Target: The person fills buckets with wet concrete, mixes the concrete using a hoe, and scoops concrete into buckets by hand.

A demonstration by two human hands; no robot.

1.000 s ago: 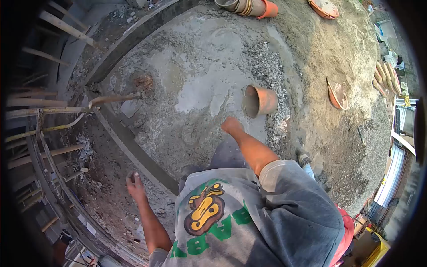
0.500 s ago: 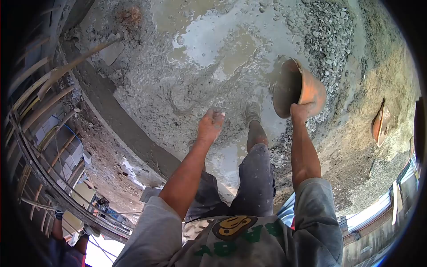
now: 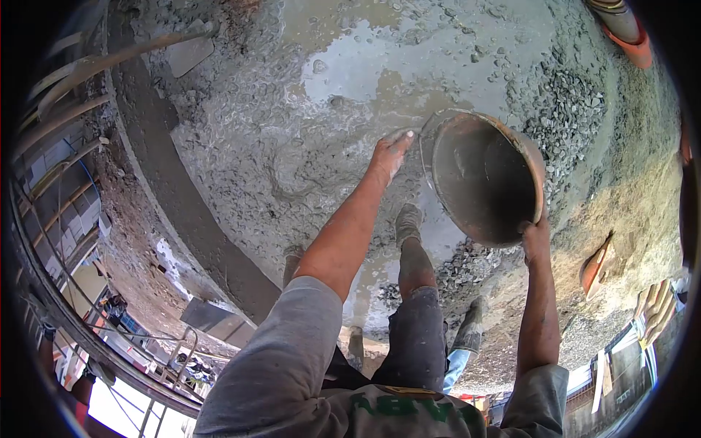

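Observation:
An orange bucket [image 3: 542, 164], its dark inside coated in grey, is tipped so that its mouth faces me. My right hand [image 3: 537, 237] grips the near edge of it, fingers at the rim. A thin wire handle [image 3: 423, 157] hangs out on the bucket's left side. Just left of that handle is my left hand [image 3: 392, 155], fingers curled together, with a small gap to the wire. Beneath both hands spreads wet grey concrete [image 3: 292, 153] with a watery pool [image 3: 347, 66].
Grey gravel [image 3: 566, 109] lies right of the bucket. A curved concrete edge [image 3: 197, 226] runs along the left, beside wooden poles [image 3: 109, 62]. Another person's boot [image 3: 471, 325] stands near my legs. A second orange container [image 3: 635, 47] shows at top right, an orange piece [image 3: 597, 266] lower.
The bucket has swung nearer and turned its mouth toward me. My left hand has moved right and up to beside its handle. An orange container has appeared at top right.

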